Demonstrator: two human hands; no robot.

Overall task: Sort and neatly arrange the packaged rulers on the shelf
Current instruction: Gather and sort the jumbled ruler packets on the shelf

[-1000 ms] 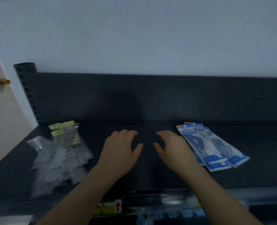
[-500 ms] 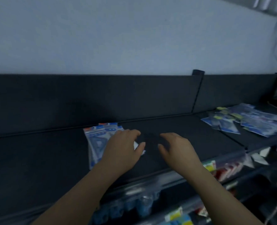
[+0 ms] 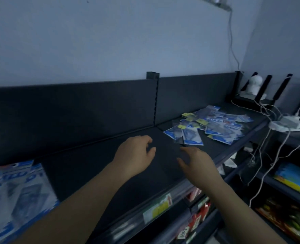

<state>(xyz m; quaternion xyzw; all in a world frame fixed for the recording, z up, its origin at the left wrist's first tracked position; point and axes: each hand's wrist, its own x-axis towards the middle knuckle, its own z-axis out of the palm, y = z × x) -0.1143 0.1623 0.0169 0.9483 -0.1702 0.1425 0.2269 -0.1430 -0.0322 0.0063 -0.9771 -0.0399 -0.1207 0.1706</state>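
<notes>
Head view looks down along a dark shelf [image 3: 93, 166] with a dark back panel [image 3: 75, 110] and a slotted upright post [image 3: 156, 97] that splits it into two bays. Both forearms reach in from the bottom edge. The left hand [image 3: 137, 153] hovers palm down over the bare middle of the shelf, its fingers loosely curled and holding nothing. The right hand [image 3: 197, 163] hangs just beside it, nearer the front edge, fingers relaxed and slightly spread, also holding nothing; the two hands are near each other but apart. The packaged rulers lie in two groups. A loose heap of packaged rulers [image 3: 216, 126] sprawls on the bay to the right, past the post: blue-and-white packs overlap at odd angles with clear packs that carry small yellow tags, and the nearest pack lies just beyond the right hand's fingertips without touching them. A blue-and-white stack [image 3: 20, 191] sits at the lower left, well apart from both hands and blurred. A price label [image 3: 157, 207] is fixed to the shelf's front rail. Below it, red packets [image 3: 198, 216] fill a lower tier. At the far right end a white device [image 3: 254, 84] stands behind a white power strip [image 3: 286, 124] with cables trailing down
</notes>
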